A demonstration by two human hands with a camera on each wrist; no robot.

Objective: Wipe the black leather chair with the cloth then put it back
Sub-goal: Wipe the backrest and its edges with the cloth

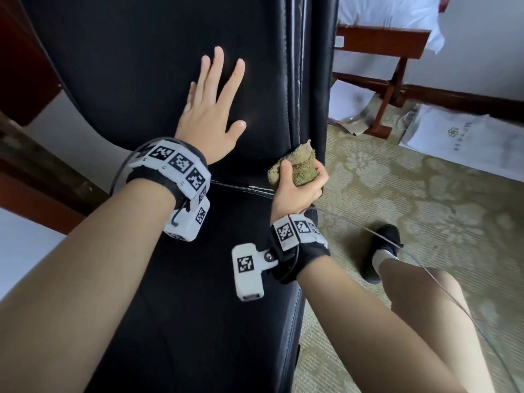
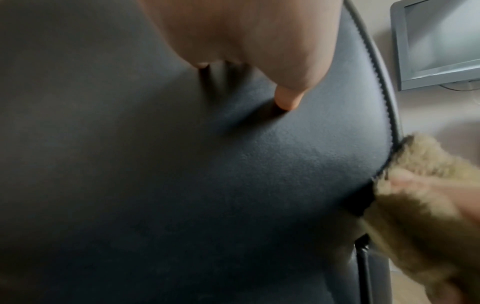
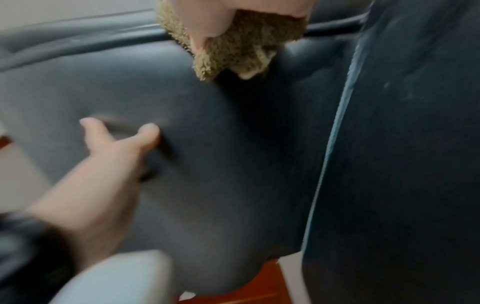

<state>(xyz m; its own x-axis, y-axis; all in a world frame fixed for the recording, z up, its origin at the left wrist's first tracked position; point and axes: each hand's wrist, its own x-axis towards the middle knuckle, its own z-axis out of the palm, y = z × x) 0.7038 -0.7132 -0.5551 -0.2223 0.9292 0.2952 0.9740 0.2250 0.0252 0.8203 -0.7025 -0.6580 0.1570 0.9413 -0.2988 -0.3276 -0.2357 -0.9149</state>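
Left hand (image 1: 211,117) flat on the black leather chair (image 1: 147,66), fingers spread, palm pressed to the backrest. Right hand (image 1: 295,188) curls round a bunched olive-tan cloth (image 1: 300,165), holding it against the chair's right edge seam, low on the backrest. Patterned carpet (image 1: 397,188) underfoot; paper bag (image 1: 459,137) lies beyond.

Head looks down; both wrist views closely share the chair (image 1: 147,66)

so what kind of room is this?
Probably a hotel room or bedroom. White bedding on a dark wooden frame, patterned floral carpet, and white paper bags on the floor beside the black leather chair.
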